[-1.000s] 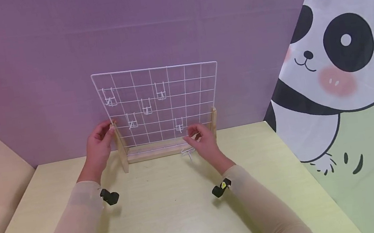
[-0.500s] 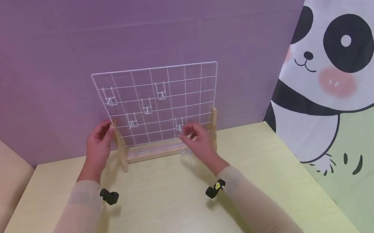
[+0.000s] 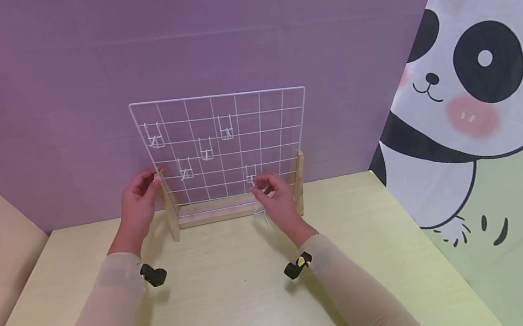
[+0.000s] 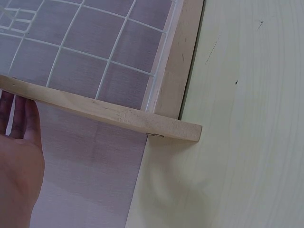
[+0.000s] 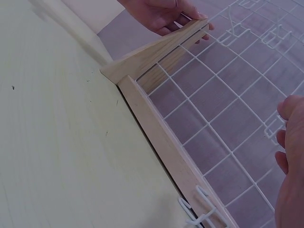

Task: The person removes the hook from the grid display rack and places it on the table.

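Our left hand (image 3: 139, 198) pinches the wooden post (image 3: 169, 208), but we can't tell if our right hand (image 3: 280, 199) grips the lower-right hook (image 3: 250, 179) hanging on the wire grid (image 3: 240, 151), so a careless upward nudge might unseat it.

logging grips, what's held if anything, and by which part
Left hand grips a wooden post by its top; right hand at a hook, hold unclear.

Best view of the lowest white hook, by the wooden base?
Head: lowest white hook nearly whole, though small, by the wooden base. Right wrist: larger, but cut off by the bottom edge. Left wrist: not in frame.
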Demonstrator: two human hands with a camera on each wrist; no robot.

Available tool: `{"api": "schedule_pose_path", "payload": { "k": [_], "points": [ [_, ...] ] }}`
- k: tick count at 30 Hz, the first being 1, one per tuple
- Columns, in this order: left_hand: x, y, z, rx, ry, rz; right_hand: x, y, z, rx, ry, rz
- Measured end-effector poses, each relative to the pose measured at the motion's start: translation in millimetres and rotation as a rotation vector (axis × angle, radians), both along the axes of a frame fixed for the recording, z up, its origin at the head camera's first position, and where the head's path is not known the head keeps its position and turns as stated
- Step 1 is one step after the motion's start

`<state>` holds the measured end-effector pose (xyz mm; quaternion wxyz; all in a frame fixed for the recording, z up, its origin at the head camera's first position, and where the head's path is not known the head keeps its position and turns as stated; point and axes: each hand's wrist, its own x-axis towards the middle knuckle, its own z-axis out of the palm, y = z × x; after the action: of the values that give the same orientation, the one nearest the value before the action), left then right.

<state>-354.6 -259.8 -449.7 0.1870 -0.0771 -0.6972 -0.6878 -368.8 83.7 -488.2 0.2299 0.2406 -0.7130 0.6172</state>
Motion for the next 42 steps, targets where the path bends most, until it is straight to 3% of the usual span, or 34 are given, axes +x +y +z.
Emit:
{"api": "schedule_pose_path", "payload": {
  "k": [16, 24, 35, 42],
  "points": [
    [0.2, 0.3, -1.1, 0.009, 0.02, -0.002, 0.0, -2.3, -0.8, -0.012, -0.019, 0.007],
    [1.1, 0.3, -0.2, -0.023, -0.011, -0.001, 0.8, -1.2, 1.1, -0.008, -0.03, 0.001],
    [1.2, -0.2, -0.5, -0.045, -0.013, 0.003, -1.5, -0.9, 7.9, -0.006, 0.031, -0.01],
    [-1.4, -0.5, -2.0, -0.011, 0.002, -0.004, -4.2, 1.3, 14.3, 0.034, 0.054, -0.028]
  ]
}}
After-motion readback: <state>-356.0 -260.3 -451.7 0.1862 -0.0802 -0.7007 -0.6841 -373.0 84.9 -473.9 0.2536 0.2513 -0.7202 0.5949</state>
